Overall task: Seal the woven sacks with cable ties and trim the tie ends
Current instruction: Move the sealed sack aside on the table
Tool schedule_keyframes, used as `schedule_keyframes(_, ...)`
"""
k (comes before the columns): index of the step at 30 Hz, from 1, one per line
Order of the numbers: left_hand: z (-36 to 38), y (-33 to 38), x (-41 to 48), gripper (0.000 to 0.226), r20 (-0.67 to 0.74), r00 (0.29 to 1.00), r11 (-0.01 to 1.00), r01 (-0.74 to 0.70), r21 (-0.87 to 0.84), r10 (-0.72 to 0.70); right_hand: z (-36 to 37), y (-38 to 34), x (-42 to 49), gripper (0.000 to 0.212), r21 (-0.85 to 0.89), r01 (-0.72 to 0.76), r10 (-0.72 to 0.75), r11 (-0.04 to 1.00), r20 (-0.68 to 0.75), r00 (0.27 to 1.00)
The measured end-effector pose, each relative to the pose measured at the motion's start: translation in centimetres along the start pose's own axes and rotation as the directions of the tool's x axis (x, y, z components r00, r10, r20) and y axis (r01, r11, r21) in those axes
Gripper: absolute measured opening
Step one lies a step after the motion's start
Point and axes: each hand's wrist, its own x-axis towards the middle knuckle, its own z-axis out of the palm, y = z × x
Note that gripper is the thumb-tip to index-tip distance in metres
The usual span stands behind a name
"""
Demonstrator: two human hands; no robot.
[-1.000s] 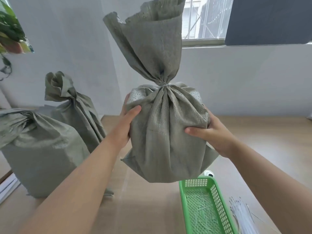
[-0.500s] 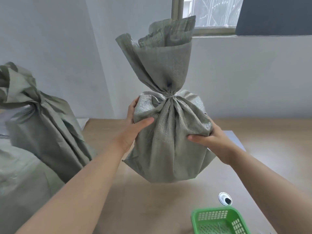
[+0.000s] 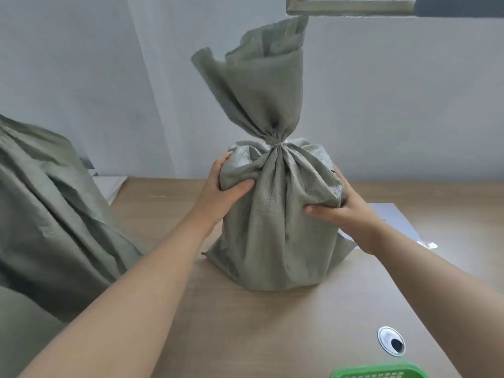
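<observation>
A grey-green woven sack [image 3: 275, 236] stands upright on the wooden table [image 3: 245, 328], its neck cinched tight at a tie [image 3: 275, 143] with the loose top flaring above. My left hand [image 3: 221, 192] grips the sack's upper left side, thumb across the front. On the upper right side my right hand [image 3: 341, 211] grips the sack, thumb in front and fingers behind. The sack's bottom rests on the tabletop.
Another woven sack [image 3: 49, 214] fills the left side of the view. A round cable grommet [image 3: 391, 345] is set in the table at lower right. A green basket's rim [image 3: 379, 372] shows at the bottom edge. White wall and a window sill lie behind.
The sack came down from the air onto the table, held by both hands throughout. The view shifted right and up, so the basket slid mostly out of frame.
</observation>
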Motion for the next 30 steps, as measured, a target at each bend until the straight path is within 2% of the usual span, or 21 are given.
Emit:
schedule_keyframes(4,0.4,0.0,1.4,0.073,0.048,0.999,0.994,-0.002,0.107,-0.003,-0.8,1.0,0.4,0.113,0.063,-0.028,0.034,0.998,-0.09,0.995)
schedule_keyframes(8,0.7,0.9,2.2,0.067,0.04,0.998,0.989,-0.048,0.143,0.042,-1.4,0.7,0.4,0.099,0.118,0.011,0.005,0.993,-0.136,0.991)
schedule_keyframes(11,0.7,1.4,2.6,0.063,0.018,0.996,0.977,-0.089,0.195,0.087,-1.7,0.2,0.6,0.091,0.094,0.026,-0.015,0.995,-0.12,0.993)
schedule_keyframes(18,0.8,2.2,2.7,0.064,-0.016,0.995,0.961,-0.087,0.261,0.095,-1.9,-0.6,0.4,0.092,0.016,0.047,-0.045,0.999,-0.098,0.994)
schedule_keyframes(27,0.4,2.6,1.9,0.067,-0.047,0.998,0.952,-0.034,0.303,0.051,-1.7,-1.2,-0.2,0.092,0.031,0.009,-0.005,0.999,-0.125,0.992)
schedule_keyframes(30,0.3,2.3,2.0,0.063,-0.027,0.999,0.953,-0.033,0.302,0.043,-1.6,-1.2,-0.1,0.091,-0.062,-0.005,-0.003,0.998,-0.13,0.992)
